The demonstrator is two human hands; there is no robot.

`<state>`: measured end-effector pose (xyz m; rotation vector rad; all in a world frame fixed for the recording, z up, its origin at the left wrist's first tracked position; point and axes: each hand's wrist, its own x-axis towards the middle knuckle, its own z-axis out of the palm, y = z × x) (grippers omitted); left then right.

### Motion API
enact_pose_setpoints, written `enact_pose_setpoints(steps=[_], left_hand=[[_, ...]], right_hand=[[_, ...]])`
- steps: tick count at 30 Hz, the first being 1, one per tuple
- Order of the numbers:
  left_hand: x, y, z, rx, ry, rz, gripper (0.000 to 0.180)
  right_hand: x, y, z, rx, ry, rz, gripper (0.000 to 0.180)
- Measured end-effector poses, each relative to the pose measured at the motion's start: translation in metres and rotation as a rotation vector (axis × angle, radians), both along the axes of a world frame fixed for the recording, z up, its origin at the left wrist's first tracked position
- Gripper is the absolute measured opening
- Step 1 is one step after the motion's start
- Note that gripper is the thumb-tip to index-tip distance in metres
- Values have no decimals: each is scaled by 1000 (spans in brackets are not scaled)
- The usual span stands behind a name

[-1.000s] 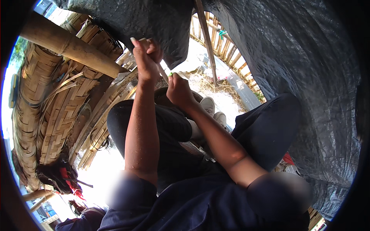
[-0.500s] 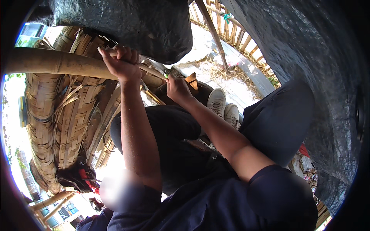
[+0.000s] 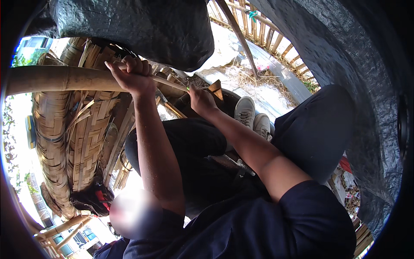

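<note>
A thin, pale stick (image 3: 171, 83) runs slantwise between my two hands. My left hand (image 3: 134, 75) is closed round its upper left part, fingers curled and thumb stretched out, in front of a thick bamboo pole (image 3: 64, 79). My right hand (image 3: 202, 101) is closed on the stick's lower right end, where a small bright green bit shows beside the thumb. The curled fingers hide what else my right hand may hold. Whether the stick is a bamboo strip or a tool's handle I cannot tell.
Black plastic sheeting (image 3: 138, 30) hangs ahead, with more sheeting (image 3: 362, 86) on the right. Rolled woven bamboo mats (image 3: 51, 146) stand at the left. A dark round container (image 3: 228, 100) with a wooden piece (image 3: 215, 89) lies beyond my knees, near my shoes (image 3: 245, 111). A bamboo fence (image 3: 276, 41) stands farther off.
Both hands keep their hold on the stick. My left hand sits slightly lower and farther left, and my right hand slightly lower and farther right. The pole appears lower as the view shifts.
</note>
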<state>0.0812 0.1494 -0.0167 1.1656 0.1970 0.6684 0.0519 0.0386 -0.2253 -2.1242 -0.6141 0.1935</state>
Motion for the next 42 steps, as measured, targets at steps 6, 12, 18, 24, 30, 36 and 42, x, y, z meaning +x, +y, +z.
enact_pose_setpoints(steps=[6, 12, 18, 24, 30, 36, 42], left_hand=[[-7, 8, 4, 45, -44, 4, 62], [-5, -4, 1, -28, 1, -49, 62], [-5, -4, 1, 8, -16, -74, 61], [-3, 3, -2, -66, -82, -25, 62], [9, -12, -6, 4, -163, -63, 57], [1, 5, -20, 27, -262, -127, 52], [8, -9, -20, 90, -291, -179, 51]], right_hand=[[0, 7, -3, -39, -18, 40, 15], [-2, -8, -30, -77, -87, 23, 15], [3, -5, -30, -105, -41, 60, 12], [22, -3, -49, -463, 20, 178, 26], [27, -2, -50, -642, 234, 230, 37], [16, -13, -38, -618, 245, 311, 37], [-3, -29, -81, -299, 3, 118, 22]])
